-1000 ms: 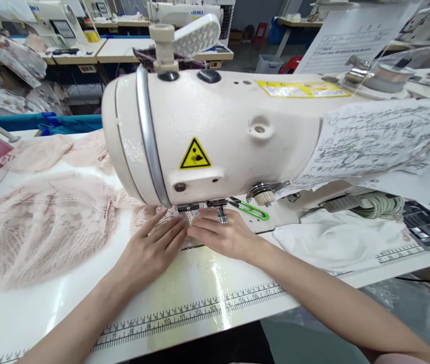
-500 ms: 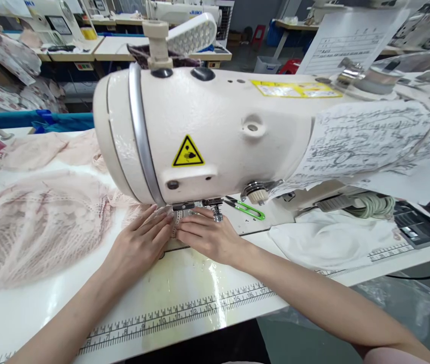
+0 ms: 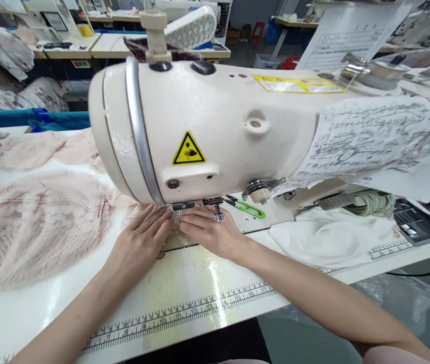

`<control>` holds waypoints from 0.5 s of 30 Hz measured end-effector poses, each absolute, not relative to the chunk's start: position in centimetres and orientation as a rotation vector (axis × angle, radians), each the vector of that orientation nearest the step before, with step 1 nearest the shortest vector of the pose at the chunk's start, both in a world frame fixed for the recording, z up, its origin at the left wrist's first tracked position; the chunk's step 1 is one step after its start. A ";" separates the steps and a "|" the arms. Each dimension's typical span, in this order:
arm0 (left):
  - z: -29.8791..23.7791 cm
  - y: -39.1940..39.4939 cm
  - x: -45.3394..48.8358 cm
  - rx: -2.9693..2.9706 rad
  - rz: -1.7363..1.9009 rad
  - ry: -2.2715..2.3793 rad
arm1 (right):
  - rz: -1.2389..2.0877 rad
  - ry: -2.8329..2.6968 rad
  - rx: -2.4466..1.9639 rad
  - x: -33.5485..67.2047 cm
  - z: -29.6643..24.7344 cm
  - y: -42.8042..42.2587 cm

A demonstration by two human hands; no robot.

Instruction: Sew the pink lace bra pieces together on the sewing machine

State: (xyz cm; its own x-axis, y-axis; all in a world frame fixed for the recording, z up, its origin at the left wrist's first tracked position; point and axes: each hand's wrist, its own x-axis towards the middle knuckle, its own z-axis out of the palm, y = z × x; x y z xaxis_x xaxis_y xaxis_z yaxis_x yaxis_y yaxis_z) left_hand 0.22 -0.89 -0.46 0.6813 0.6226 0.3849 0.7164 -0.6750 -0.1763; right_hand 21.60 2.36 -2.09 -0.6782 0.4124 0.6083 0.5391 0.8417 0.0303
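A cream sewing machine (image 3: pixel 215 131) fills the middle of the view. Under its head, both my hands lie flat on a strip of pink lace (image 3: pixel 177 218) by the presser foot (image 3: pixel 218 215). My left hand (image 3: pixel 141 242) has its fingers stretched out on the lace left of the strip. Pressing from the right is my right hand (image 3: pixel 211 233), fingers extended and almost touching the left ones. The needle area is mostly hidden by the machine head.
A pile of pink lace fabric (image 3: pixel 33 227) lies at the left on the white table (image 3: pixel 184 298), which has a printed ruler along its front edge. Green thread snips (image 3: pixel 247 207) and white cloth (image 3: pixel 329 237) lie right of the needle. Paper sheets (image 3: pixel 374 141) hang over the machine arm.
Both hands have slid slightly left and away from me under the machine head, staying flat on the lace. The view has shifted a little.
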 end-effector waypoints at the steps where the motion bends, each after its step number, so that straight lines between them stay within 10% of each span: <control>1: -0.6 -0.9 0.2 -2.580 -0.415 -1.066 | -0.282 -2.408 -0.696 21.6 -2.1 2.4; 15: -0.9 -0.7 0.2 -2.524 -0.375 -1.048 | -0.274 -2.450 -1.017 21.7 -3.1 2.2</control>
